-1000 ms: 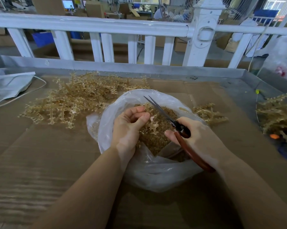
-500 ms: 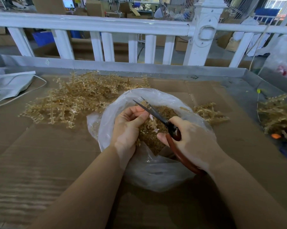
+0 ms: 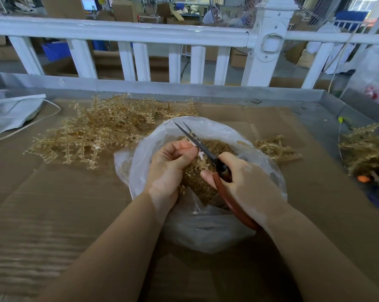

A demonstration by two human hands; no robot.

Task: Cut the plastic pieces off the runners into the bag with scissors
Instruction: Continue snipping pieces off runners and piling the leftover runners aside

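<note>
A clear plastic bag (image 3: 208,229) lies open on the cardboard, with a heap of small tan cut pieces (image 3: 202,185) inside. Over its mouth my left hand (image 3: 170,168) pinches a pale runner (image 3: 201,155) between thumb and fingers. My right hand (image 3: 245,185) grips the scissors (image 3: 206,150) by their brown-red handles. The dark blades are slightly apart and lie across the runner just beside my left fingertips. A large pile of tan runners (image 3: 97,136) sits behind and left of the bag.
Cardboard (image 3: 53,214) covers the metal-rimmed table (image 3: 184,89), with a white railing (image 3: 140,33) behind. A few runners (image 3: 275,148) lie right of the bag and another heap (image 3: 367,149) at the right edge. A grey bag and cord (image 3: 14,112) lie far left.
The scissors and my right hand have shifted left toward my left hand, and the blades now cross the runner at my fingertips.
</note>
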